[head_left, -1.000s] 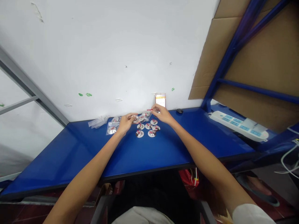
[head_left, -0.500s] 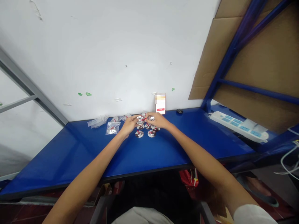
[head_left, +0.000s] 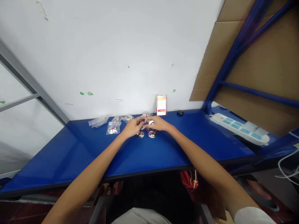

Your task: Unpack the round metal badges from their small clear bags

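Close together at the back of the table are my two hands. My left hand point(head_left: 132, 128) has its fingers closed on a small metal cymbal point(head_left: 142, 126), mostly hidden by the thumb and fingers. In the curled fingers of my right hand point(head_left: 160, 123) a second shiny small cymbal point(head_left: 151, 122) shows. A bit of red cord is visible between the hands. Just below them lie two more cymbals with red cords, a left one point(head_left: 140, 134) and a right one point(head_left: 152, 134). Others are partly hidden behind my fingers.
To the left lie a bagged cymbal point(head_left: 113, 128), further bagged cymbals and crumpled clear plastic bags point(head_left: 99, 121). A phone point(head_left: 161, 105) with a lit screen leans on the wall. A black mouse-like object point(head_left: 180, 112) and a white power strip point(head_left: 239, 128) are on the right.
My hands have come down slightly and closer together. The cymbal in my left hand, face-on before, is now mostly covered by my fingers. The view has shifted a little.
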`<state>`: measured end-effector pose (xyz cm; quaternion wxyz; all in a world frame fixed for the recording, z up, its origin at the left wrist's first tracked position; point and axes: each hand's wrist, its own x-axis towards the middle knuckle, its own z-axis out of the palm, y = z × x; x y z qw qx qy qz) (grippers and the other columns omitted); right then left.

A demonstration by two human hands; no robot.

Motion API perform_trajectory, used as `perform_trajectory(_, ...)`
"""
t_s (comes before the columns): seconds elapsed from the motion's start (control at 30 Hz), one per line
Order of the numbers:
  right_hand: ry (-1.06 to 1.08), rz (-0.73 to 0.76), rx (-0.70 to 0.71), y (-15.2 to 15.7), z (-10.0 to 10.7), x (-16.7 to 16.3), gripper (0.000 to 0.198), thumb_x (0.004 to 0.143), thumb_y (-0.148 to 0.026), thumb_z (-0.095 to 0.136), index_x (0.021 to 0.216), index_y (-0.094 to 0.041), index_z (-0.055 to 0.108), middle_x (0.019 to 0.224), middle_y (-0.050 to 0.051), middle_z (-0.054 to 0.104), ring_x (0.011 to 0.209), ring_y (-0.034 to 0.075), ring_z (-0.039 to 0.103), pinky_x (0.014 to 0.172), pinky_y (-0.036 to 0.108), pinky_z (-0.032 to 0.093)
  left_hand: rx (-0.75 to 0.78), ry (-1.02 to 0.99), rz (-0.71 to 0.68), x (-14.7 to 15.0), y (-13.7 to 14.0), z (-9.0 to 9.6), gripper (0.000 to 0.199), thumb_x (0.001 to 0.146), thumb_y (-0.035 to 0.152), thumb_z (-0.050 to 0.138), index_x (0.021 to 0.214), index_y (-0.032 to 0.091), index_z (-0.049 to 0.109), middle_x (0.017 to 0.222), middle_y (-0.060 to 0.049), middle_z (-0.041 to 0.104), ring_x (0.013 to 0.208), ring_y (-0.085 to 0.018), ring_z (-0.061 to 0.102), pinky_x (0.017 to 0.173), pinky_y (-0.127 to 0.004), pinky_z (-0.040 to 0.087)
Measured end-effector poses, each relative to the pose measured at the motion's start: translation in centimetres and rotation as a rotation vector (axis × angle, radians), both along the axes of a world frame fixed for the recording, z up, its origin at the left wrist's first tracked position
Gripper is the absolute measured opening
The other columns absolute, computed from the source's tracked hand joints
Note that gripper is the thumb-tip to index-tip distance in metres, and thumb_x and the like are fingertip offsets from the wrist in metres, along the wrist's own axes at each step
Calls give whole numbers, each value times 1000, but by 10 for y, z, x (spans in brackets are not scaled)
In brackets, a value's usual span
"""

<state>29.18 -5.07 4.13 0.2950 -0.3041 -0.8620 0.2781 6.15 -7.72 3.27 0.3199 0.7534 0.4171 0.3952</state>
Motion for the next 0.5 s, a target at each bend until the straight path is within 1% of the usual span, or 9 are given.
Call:
perform_trajectory(0.1,36,-21,28,2,2,2,19,92,-24,66,107,-23,78,103,2,78,93,21,71,86,31,50,37,-2,-31,3,-6,5,34,94,29,66,126,25,77,125,-6,79,118,-32,73,110,-47,54)
perform_trajectory(0.2,39,6,20,5,5,7,32,88,-14,60,114,-23,77,110,2,77,96,21,69,88,31,49,54,25,-12,2,-7,8,32,95,32,66,124,26,78,121,-6,80,115,-33,75,108,-48,55)
perform_trajectory(0.27,25,17,35,9,4,11,39,86,-11,59,118,-22,75,109,3,75,89,19,66,81,30,49,50,49,-8,0,-6,9,32,98,35,63,126,27,77,120,-6,80,113,-33,75,105,-48,56)
perform_trajectory(0.37,21,-34,102,15,0,15,41,85,-10,60,122,-21,72,101,3,73,75,17,60,70,27,45,44,34,-18,-2,-3,7,32,97,34,64,124,25,77,117,-8,80,112,-32,75,101,-45,58)
perform_trajectory(0.43,9,-63,144,17,-2,15,41,85,-9,61,123,-21,71,95,3,72,72,16,58,68,26,43,62,29,-19,-2,-3,5,29,94,32,66,120,24,78,115,-8,81,110,-31,75,98,-44,59)
perform_trajectory(0.5,-38,-48,179,17,-3,16,40,84,-7,63,120,-21,72,93,2,70,73,16,58,68,26,42,88,37,-15,-1,-3,4,27,93,31,68,116,24,79,111,-8,81,105,-31,76,93,-42,60)
